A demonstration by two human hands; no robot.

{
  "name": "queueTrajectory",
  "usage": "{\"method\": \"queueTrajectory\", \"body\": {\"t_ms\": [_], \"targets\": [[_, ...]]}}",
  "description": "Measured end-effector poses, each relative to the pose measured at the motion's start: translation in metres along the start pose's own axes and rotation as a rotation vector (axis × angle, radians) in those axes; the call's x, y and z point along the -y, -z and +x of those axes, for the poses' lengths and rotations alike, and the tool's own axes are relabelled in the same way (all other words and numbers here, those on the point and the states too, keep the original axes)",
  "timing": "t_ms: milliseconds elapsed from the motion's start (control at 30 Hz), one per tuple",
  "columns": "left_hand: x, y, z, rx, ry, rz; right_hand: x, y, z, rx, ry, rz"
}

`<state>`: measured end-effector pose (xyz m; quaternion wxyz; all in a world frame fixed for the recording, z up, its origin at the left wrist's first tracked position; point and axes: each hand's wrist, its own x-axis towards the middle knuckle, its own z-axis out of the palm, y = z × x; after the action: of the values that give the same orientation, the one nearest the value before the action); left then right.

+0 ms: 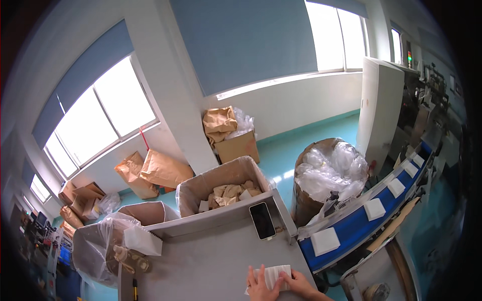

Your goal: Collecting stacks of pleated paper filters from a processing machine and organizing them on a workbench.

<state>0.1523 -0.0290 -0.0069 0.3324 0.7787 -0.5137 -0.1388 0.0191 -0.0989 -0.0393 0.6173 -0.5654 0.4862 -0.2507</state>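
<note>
At the near edge of the grey metal table [196, 258], both of my hands are on a white stack of thin sheets [277, 275] with fine lines along its side. My left hand [261, 287] grips its left side, with the thumb and fingers over the face and edge. Gripping the right side is my right hand [301, 285], its thumb lying on the stack. The undersides of the stack and some fingertips are hidden. To the right, a blue conveyor belt [346, 243] carries several flat white square stacks [325, 241] spaced in a row.
A phone [262, 220] lies by the table's raised back edge. At the left are a white stack [143, 241], a bottle [141, 264] and a black-and-yellow pen [134, 289]. Beyond stand a lined bin [186, 198] of brown paper and a drum [300, 200] of clear plastic.
</note>
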Motion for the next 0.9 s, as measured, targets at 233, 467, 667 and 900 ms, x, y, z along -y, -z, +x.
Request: {"method": "queueTrajectory", "body": {"t_ms": [233,467,667,900], "targets": [[-0.005,0.016,0.000,-0.017,-0.034,0.188,-0.048,0.011,-0.012,0.277,-0.503,0.498],[0.001,0.015,0.000,-0.010,0.015,0.049,-0.031,0.032,-0.004,-0.107,-0.381,0.829],[-0.002,0.002,-0.004,0.073,-0.051,-0.250,0.003,0.001,-0.005,-0.008,0.013,-0.018],[-0.021,0.024,-0.001,0.072,0.096,0.020,-0.023,0.000,-0.017,0.233,-0.360,0.478]]}}
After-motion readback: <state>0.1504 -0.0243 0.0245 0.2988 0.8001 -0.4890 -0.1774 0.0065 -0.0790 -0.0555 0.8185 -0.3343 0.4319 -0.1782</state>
